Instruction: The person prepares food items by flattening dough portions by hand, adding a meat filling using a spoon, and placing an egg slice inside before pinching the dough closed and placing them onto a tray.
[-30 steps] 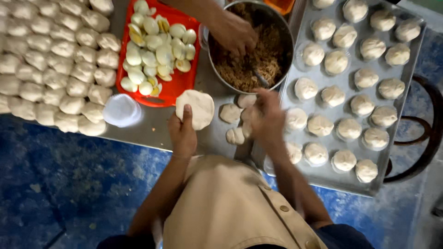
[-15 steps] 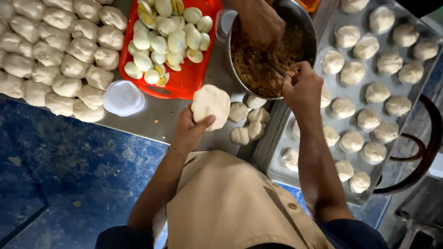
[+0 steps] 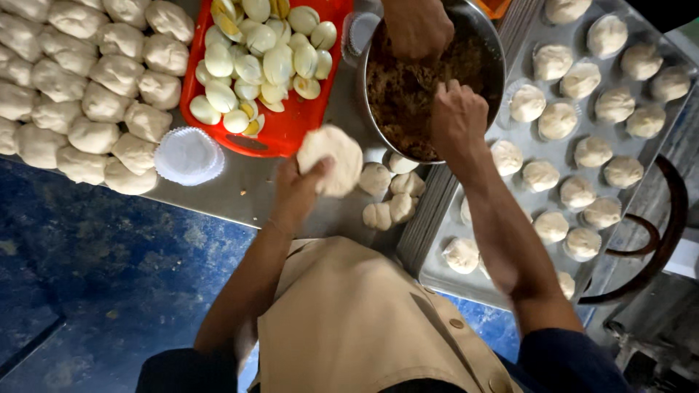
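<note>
A: What is in the left hand (image 3: 297, 191)?

B: A flat round of dough (image 3: 331, 160), resting on the fingers, held above the surface (image 3: 240, 191), just near of the red tray (image 3: 291, 125).

A: And the right hand (image 3: 457, 116)?

B: It is over the near rim of the steel bowl (image 3: 477, 29), fingers curled down into the brown filling (image 3: 397, 91). I cannot tell whether it grips anything; the fingertips are hidden.

A: Whose is the other hand (image 3: 416, 28) in the bowl?

B: Another person's, reaching in from the far side. It also dips into the filling, apart from the right hand.

A: What lies on the tray?

B: Peeled boiled eggs (image 3: 247, 65), some whole, some halved with the yolk showing. A stack of white paper cups (image 3: 188, 154) stands just near of the tray's left corner.

A: And the dough?

B: A big heap of dough balls (image 3: 80, 87) fills the far left of the surface. A few small balls (image 3: 389, 196) sit near the bowl, between the two arms.

A: To the right?

B: A metal pan (image 3: 437, 273) with rows of filled buns (image 3: 575, 138), each in a paper cup. A dark curved chair back (image 3: 673, 211) shows past its right edge.

A: Anything nearer?

B: The person's beige apron (image 3: 364, 320) and the blue floor (image 3: 102, 276) to the left.
</note>
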